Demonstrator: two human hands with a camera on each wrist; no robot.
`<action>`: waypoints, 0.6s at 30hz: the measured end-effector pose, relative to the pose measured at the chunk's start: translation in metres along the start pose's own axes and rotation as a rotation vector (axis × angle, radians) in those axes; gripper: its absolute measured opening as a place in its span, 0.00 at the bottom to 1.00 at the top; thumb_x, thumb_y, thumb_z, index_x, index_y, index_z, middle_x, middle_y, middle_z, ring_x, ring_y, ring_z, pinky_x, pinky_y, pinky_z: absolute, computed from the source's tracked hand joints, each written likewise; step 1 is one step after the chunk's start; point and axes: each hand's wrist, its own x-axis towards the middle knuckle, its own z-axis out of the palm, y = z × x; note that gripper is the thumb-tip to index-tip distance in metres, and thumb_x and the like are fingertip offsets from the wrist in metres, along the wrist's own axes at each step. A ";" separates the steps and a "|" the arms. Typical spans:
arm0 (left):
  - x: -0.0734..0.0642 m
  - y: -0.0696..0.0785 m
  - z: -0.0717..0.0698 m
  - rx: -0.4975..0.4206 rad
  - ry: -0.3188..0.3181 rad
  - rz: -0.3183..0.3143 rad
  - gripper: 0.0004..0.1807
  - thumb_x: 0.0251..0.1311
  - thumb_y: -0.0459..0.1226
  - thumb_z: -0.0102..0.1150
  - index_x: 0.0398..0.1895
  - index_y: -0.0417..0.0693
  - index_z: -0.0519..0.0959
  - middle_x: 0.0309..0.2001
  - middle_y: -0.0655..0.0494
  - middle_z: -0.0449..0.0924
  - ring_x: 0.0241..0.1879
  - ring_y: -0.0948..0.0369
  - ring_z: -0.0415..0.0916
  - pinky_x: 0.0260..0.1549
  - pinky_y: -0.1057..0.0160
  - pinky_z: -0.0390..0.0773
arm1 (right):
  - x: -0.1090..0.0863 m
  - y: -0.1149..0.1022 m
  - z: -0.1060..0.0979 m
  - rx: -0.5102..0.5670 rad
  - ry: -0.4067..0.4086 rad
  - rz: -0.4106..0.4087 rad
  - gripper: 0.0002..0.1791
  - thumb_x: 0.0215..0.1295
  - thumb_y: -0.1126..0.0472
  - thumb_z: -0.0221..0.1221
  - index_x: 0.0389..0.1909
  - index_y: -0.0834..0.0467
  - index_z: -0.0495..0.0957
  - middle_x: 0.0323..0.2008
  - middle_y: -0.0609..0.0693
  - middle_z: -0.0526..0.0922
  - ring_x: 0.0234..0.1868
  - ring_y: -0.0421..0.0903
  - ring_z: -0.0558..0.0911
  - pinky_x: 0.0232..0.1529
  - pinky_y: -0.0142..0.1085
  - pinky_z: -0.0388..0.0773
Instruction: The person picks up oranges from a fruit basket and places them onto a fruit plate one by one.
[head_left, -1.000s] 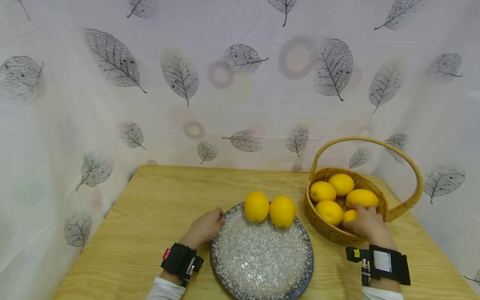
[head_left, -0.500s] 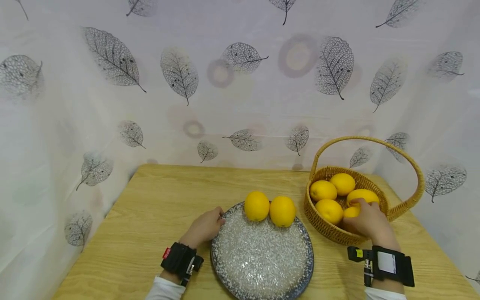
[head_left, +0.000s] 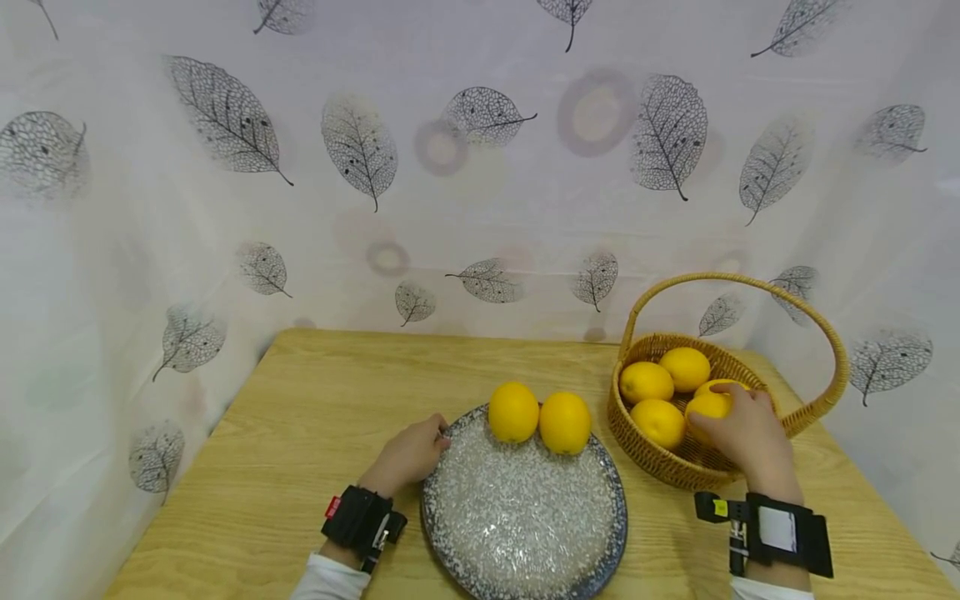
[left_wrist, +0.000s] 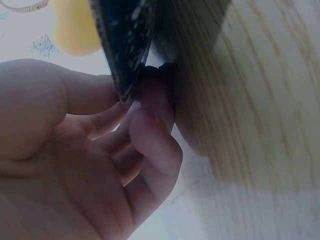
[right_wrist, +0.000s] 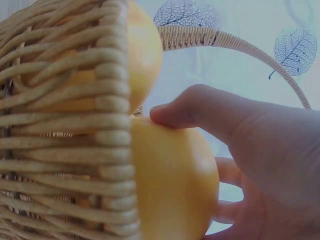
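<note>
My left hand pinches the left rim of a round speckled grey plate with a dark edge. In the left wrist view the thumb lies on top of the rim and fingers curl beneath it. Inside the wicker basket on the right, my right hand grips a yellow lemon. The right wrist view shows this lemon beside the woven rim, thumb over its top and fingers behind. Two round yellow-orange fruits, a left one and a right one, sit at the plate's far edge.
Several other lemons lie in the basket. Its tall arched handle rises over them, its right end close to my right hand. The wooden table is backed by a leaf-patterned curtain.
My right hand has lifted the lemon a little from the basket's floor, and it now covers part of the lemon behind. My left hand and the plate stay put.
</note>
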 end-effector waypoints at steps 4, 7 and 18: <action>0.000 0.000 0.000 -0.003 -0.001 -0.004 0.10 0.67 0.35 0.52 0.47 0.39 0.77 0.37 0.46 0.84 0.29 0.59 0.72 0.28 0.61 0.72 | -0.001 -0.003 -0.001 0.025 0.033 0.007 0.43 0.61 0.42 0.58 0.65 0.72 0.63 0.59 0.84 0.57 0.50 0.77 0.66 0.43 0.67 0.69; 0.001 0.001 0.001 0.000 -0.001 -0.005 0.10 0.67 0.35 0.52 0.47 0.40 0.76 0.37 0.46 0.84 0.29 0.59 0.72 0.27 0.61 0.71 | -0.002 -0.006 -0.001 0.039 0.056 0.022 0.42 0.61 0.41 0.57 0.65 0.70 0.63 0.60 0.83 0.57 0.49 0.76 0.67 0.42 0.68 0.69; 0.001 0.000 0.001 0.011 0.000 0.010 0.09 0.67 0.35 0.52 0.47 0.40 0.76 0.38 0.46 0.83 0.30 0.59 0.72 0.28 0.59 0.73 | -0.004 -0.020 -0.003 0.093 0.100 0.039 0.45 0.62 0.37 0.55 0.68 0.68 0.61 0.65 0.83 0.52 0.56 0.78 0.63 0.48 0.71 0.65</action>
